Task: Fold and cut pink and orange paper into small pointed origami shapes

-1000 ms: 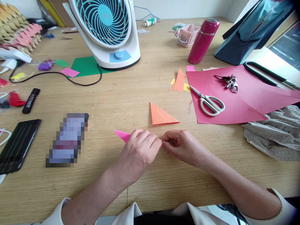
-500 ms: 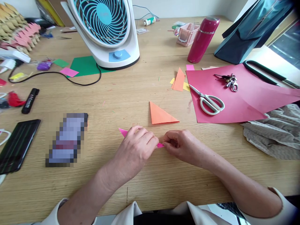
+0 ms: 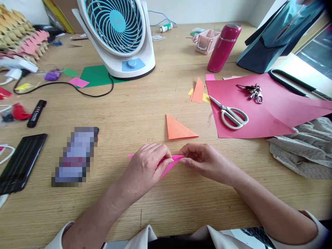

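A piece of bright pink paper (image 3: 173,164) is held between my two hands, just above the table. My left hand (image 3: 149,166) covers much of it and pinches it between thumb and fingers; one pink tip pokes out on the left. With thumb and fingertips, my right hand (image 3: 201,159) grips the paper's right end. The paper looks folded, though its full shape is hidden by the left hand. Just beyond the hands lies an orange paper triangle (image 3: 178,129), flat on the wood.
White-handled scissors (image 3: 232,116) and keys (image 3: 255,93) rest on a large dark pink sheet (image 3: 275,121) at right. Smaller orange pieces (image 3: 198,90) lie beside it. A fan (image 3: 132,69) and a magenta flask (image 3: 223,48) stand behind; a blurred phone (image 3: 76,155) lies left.
The pink paper has turned so that more of its face shows below the left thumb. My left thumb has come into view on it, and the left tip sits lower.
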Demonstrator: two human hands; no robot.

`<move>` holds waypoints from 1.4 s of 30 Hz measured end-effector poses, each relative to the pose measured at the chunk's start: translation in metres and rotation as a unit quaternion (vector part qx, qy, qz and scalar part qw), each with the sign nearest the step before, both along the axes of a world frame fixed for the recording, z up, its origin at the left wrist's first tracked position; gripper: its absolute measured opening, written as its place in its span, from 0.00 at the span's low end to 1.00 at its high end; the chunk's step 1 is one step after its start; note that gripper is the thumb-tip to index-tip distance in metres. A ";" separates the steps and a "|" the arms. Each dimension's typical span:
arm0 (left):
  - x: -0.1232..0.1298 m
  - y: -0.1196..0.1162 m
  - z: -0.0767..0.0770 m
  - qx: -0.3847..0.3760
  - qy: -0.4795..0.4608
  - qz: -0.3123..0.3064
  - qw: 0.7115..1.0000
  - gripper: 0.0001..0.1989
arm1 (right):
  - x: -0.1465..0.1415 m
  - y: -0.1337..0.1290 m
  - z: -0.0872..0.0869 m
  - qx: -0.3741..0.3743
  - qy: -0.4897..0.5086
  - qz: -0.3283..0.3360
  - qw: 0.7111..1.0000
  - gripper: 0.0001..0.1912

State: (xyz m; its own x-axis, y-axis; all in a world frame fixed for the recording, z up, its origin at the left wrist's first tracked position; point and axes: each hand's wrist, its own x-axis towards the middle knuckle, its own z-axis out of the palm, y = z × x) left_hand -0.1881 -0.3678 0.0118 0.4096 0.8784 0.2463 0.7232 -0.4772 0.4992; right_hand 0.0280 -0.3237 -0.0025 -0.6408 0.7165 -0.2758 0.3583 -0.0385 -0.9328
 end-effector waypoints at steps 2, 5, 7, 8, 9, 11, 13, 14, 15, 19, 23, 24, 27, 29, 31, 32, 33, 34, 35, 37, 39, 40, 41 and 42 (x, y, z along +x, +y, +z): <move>0.001 0.000 0.000 -0.008 -0.026 0.004 1.000 0.08 | -0.003 -0.002 -0.004 -0.002 0.021 -0.021 1.000 0.09; 0.002 -0.001 -0.001 -0.024 -0.051 0.007 0.998 0.08 | -0.007 -0.004 -0.008 -0.017 0.046 -0.052 0.997 0.11; 0.002 -0.001 -0.001 -0.038 -0.060 0.011 0.997 0.08 | -0.008 -0.004 -0.010 -0.030 0.062 -0.062 0.996 0.13; 0.001 -0.001 -0.001 -0.045 -0.064 0.013 0.997 0.07 | -0.008 -0.004 -0.011 -0.036 0.069 -0.065 0.995 0.13; 0.001 -0.001 0.000 -0.050 -0.068 0.015 0.996 0.07 | -0.008 -0.004 -0.011 -0.042 0.074 -0.067 0.994 0.14; 0.001 -0.002 0.001 -0.061 -0.076 0.018 0.995 0.06 | -0.007 -0.004 -0.011 -0.051 0.083 -0.067 0.993 0.14; 0.001 -0.003 0.003 -0.068 -0.084 0.021 0.994 0.06 | -0.006 -0.004 -0.011 -0.054 0.092 -0.064 0.992 0.14; 0.002 -0.003 0.003 -0.068 -0.087 0.022 0.994 0.06 | -0.005 -0.004 -0.011 -0.054 0.096 -0.062 0.992 0.15; 0.002 -0.003 0.004 -0.068 -0.090 0.022 0.993 0.07 | -0.005 -0.004 -0.010 -0.052 0.099 -0.061 0.992 0.15; 0.003 -0.002 0.005 -0.069 -0.096 0.021 0.993 0.07 | -0.007 -0.003 -0.009 -0.055 0.110 -0.066 0.990 0.18; 0.002 -0.001 0.004 -0.074 -0.091 0.023 0.993 0.07 | -0.008 -0.002 -0.007 -0.067 0.116 -0.075 0.988 0.19; 0.001 -0.001 0.003 -0.073 -0.088 0.024 0.993 0.07 | -0.008 -0.002 -0.007 -0.071 0.116 -0.076 0.988 0.18; 0.001 -0.001 0.002 -0.069 -0.079 0.027 0.994 0.08 | -0.008 -0.003 -0.005 -0.077 0.110 -0.077 0.988 0.17; 0.001 -0.001 0.002 -0.069 -0.075 0.030 0.994 0.08 | -0.007 -0.003 -0.004 -0.070 0.097 -0.078 0.990 0.16; 0.001 -0.001 0.001 -0.068 -0.072 0.034 0.994 0.09 | -0.007 -0.003 -0.004 -0.060 0.083 -0.077 0.992 0.16; 0.001 0.000 0.001 -0.068 -0.071 0.036 0.994 0.08 | -0.007 -0.003 -0.005 -0.056 0.077 -0.077 0.993 0.16; 0.001 0.000 0.001 -0.068 -0.071 0.038 0.994 0.08 | -0.006 -0.003 -0.005 -0.052 0.073 -0.076 0.993 0.16; 0.001 0.000 0.002 -0.067 -0.070 0.041 0.994 0.08 | -0.006 -0.003 -0.005 -0.048 0.069 -0.077 0.993 0.16; 0.000 0.000 0.002 -0.067 -0.068 0.045 0.994 0.08 | -0.006 -0.003 -0.006 -0.045 0.067 -0.077 0.994 0.16; 0.000 0.000 0.003 -0.067 -0.064 0.048 0.994 0.08 | -0.006 -0.003 -0.006 -0.041 0.064 -0.075 0.994 0.16; 0.000 -0.001 0.004 -0.066 -0.064 0.043 0.995 0.08 | -0.006 -0.003 -0.006 -0.043 0.067 -0.070 0.994 0.15; 0.000 -0.001 0.005 -0.063 -0.065 0.035 0.995 0.08 | -0.006 -0.003 -0.005 -0.045 0.070 -0.067 0.994 0.14; 0.000 -0.002 0.005 -0.059 -0.065 0.026 0.996 0.08 | -0.006 -0.003 -0.005 -0.048 0.073 -0.063 0.994 0.13; 0.001 -0.002 0.004 -0.055 -0.065 0.017 0.996 0.08 | -0.006 -0.003 -0.005 -0.049 0.075 -0.059 0.994 0.13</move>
